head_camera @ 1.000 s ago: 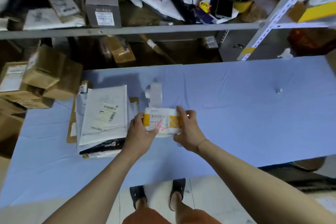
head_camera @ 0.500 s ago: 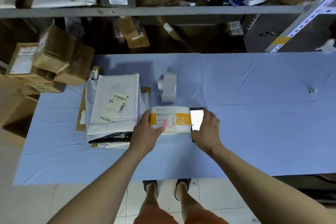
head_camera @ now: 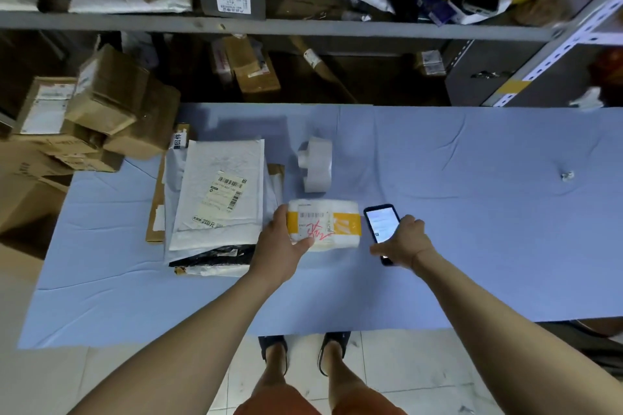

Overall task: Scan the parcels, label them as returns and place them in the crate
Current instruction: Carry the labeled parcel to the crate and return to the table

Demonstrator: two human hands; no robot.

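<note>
A small white parcel [head_camera: 325, 224] with a yellow band, a barcode label and red handwriting lies on the blue table [head_camera: 472, 229]. My left hand [head_camera: 278, 248] grips its left end, thumb across the front. Just right of the parcel, my right hand [head_camera: 403, 242] holds a phone [head_camera: 381, 222] with a lit screen, flat against the table. A roll of white labels [head_camera: 315, 163] stands behind the parcel. No crate is identifiable in view.
A stack of flat mailers [head_camera: 215, 199] lies left of the parcel. Brown cardboard boxes [head_camera: 111, 108] pile up at the table's left end. Metal shelving [head_camera: 269, 25] crammed with parcels runs along the back. A small crumpled scrap [head_camera: 567, 175] lies at the far right.
My right hand left the parcel's right end and now holds the phone, moved a little right of the parcel. My left hand kept its hold.
</note>
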